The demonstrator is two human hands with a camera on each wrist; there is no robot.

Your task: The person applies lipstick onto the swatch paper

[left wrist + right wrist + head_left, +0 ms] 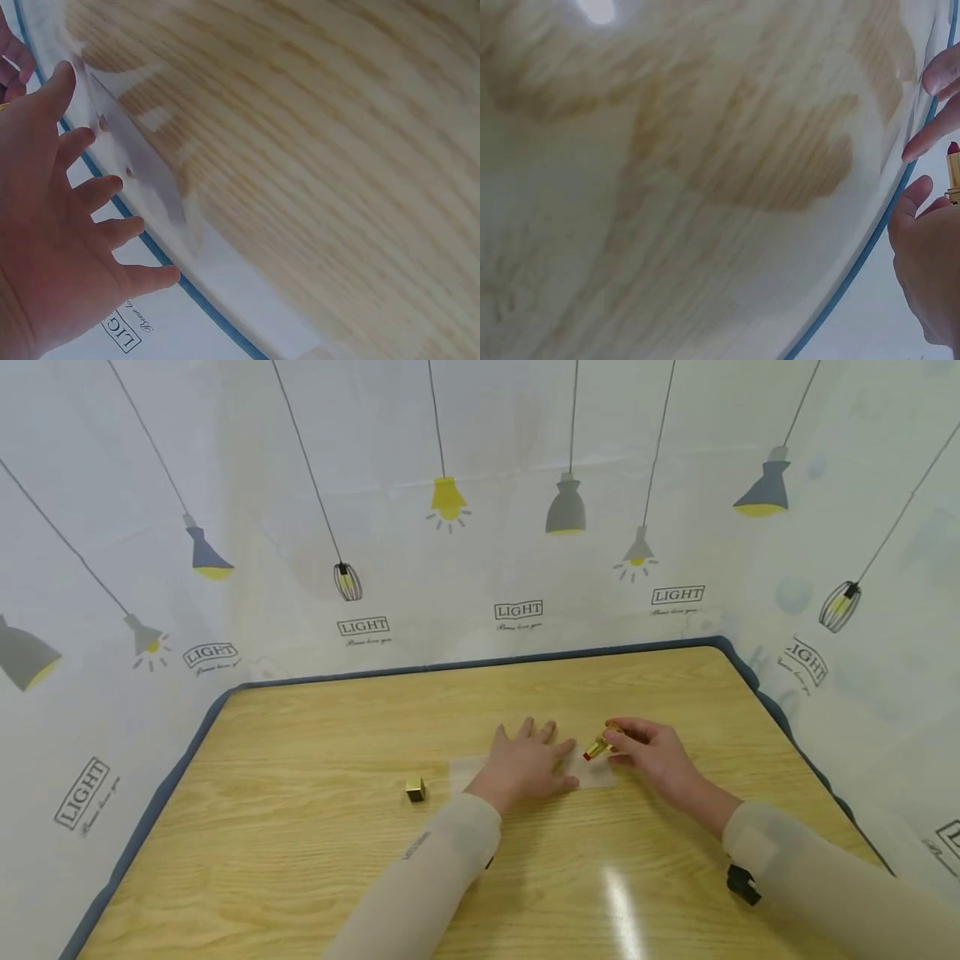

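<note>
Gold lipstick [597, 747] is pinched in my right hand [658, 758] toward the surface [300, 860]'s far edge; my left hand [521, 764] lies spread over a pale sheet [594, 774]. Only the head view shows the gold block [415, 790].

The head view is bright and evenly lit, with glare [624, 910] streaking the tabletop [300, 760]. Both wrist views are dimmer, hazy and soft; the right shows a white hotspot [598, 9] and a bowed blue edge [844, 284].
</note>
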